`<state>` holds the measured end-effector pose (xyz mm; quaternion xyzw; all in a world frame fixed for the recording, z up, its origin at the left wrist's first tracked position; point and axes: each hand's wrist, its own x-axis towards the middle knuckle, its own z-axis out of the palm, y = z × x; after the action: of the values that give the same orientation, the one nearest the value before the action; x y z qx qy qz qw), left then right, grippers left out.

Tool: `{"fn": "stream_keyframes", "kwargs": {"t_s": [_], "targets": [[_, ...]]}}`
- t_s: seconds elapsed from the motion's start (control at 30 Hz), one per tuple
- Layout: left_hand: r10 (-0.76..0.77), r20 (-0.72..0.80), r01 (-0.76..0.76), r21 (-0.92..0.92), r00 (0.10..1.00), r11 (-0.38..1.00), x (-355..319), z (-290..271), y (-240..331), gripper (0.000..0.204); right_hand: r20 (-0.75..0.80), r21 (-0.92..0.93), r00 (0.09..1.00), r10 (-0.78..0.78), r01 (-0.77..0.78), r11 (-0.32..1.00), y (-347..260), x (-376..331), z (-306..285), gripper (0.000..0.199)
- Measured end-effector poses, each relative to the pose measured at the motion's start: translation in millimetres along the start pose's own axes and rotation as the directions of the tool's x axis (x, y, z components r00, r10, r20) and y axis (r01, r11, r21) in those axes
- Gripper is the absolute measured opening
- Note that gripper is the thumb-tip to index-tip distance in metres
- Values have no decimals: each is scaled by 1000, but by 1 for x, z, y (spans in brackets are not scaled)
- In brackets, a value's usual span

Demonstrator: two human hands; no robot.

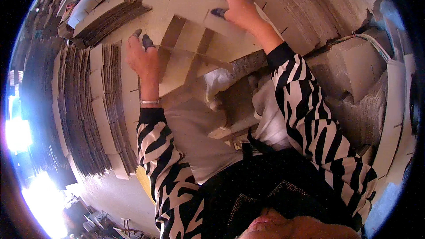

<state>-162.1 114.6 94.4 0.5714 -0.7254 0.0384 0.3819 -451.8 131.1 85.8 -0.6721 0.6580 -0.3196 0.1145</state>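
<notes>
Cardboard divider strips (197, 55) stand on edge and cross each other in front of me, on a pale surface (166, 11). My left hand (142, 57) is at the left end of a long strip, dark covers on its fingertips, thumb and finger slightly apart. Beyond the strips on the right, my right hand (241, 12) reaches in with covered fingertips spread. Pale cardboard shows behind its fingers, and I see no firm grip. Blur hides the exact contact of both hands with the strips.
Stacked cardboard strips (86, 110) stand close on the left, with another bundle (110, 13) at the far left. Large stacked sheets (296, 4) line the far right. A strapped cardboard bundle (354, 71) is by my right arm. Bright light enters at left.
</notes>
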Motion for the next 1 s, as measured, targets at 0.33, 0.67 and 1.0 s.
{"fn": "stream_keyframes", "kwargs": {"t_s": [0.33,0.67,1.0], "targets": [[-330,567,90,409,755,908,-4,56,-9,32,40,-174,988,-149,154,973,19,-8,11,32],[-320,556,115,372,767,921,-5,54,-21,28,17,-261,986,-168,167,951,17,-17,24,37],[-322,515,143,357,794,923,-4,54,-22,26,33,-216,973,-227,228,949,24,-18,32,33]]}}
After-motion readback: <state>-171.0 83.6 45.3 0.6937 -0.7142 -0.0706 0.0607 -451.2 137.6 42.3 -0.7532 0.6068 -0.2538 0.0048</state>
